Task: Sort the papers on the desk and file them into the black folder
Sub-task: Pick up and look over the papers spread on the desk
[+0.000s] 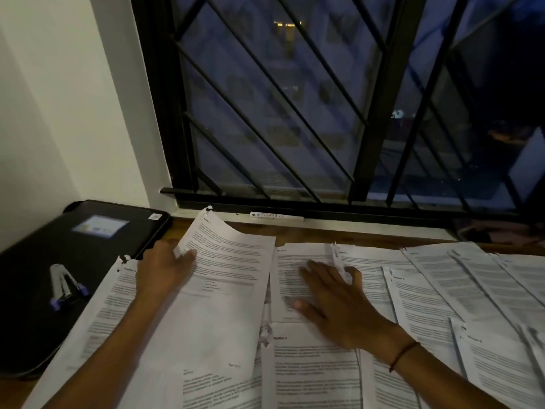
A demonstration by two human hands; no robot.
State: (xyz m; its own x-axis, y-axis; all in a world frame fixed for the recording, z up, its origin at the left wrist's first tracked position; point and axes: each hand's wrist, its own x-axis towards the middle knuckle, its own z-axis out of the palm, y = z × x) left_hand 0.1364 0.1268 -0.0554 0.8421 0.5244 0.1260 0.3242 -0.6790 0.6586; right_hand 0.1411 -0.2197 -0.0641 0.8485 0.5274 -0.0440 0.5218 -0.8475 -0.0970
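We see the left hand [165, 268] pinching a lifted sheet [224, 278] by its edge; the right hand [333, 302] lies flat, fingers spread, on papers [427, 290] covering the tabletop [309, 231]. The folder [59, 261] lies closed at left; print is unreadable.

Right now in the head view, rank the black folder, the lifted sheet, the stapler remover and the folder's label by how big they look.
1. Black folder, partly cut off by the frame
2. Lifted sheet, held by the left hand; nearer the camera, so this order is unsure
3. Label
4. Stapler remover, about alike with the label

barred window [295, 98], stapler [66, 286], white wall [59, 98]
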